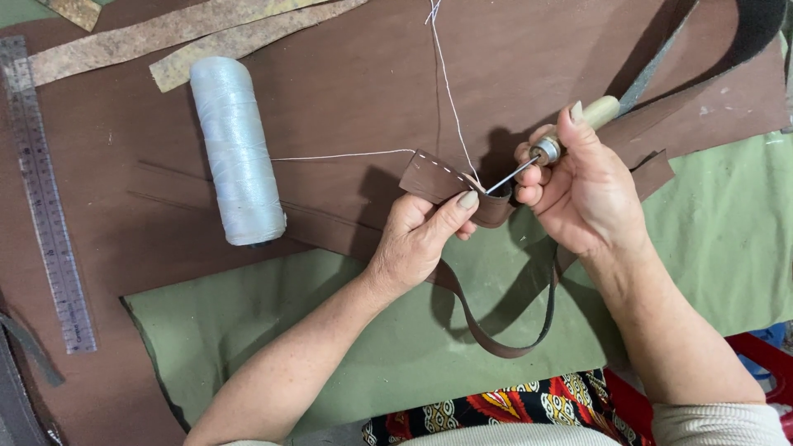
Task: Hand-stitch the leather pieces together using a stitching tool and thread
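My left hand (421, 235) pinches a folded brown leather strap (436, 178) that has a row of white stitches along its edge. The strap's long tail loops down over the green cloth (248, 330). My right hand (582, 186) grips a sewing awl (570, 132) with a pale wooden handle and metal collar; its needle tip touches the strap next to my left thumb. White thread (450, 91) runs from the strap up and out of view, and another strand leads left to the white thread spool (235, 149).
A large brown leather sheet (347, 74) covers the table. A clear ruler (45, 198) lies at the left edge. Mottled tan strips (165, 33) lie at the top left. A dark strap (743, 41) curves at the top right. Patterned fabric (512, 409) shows below.
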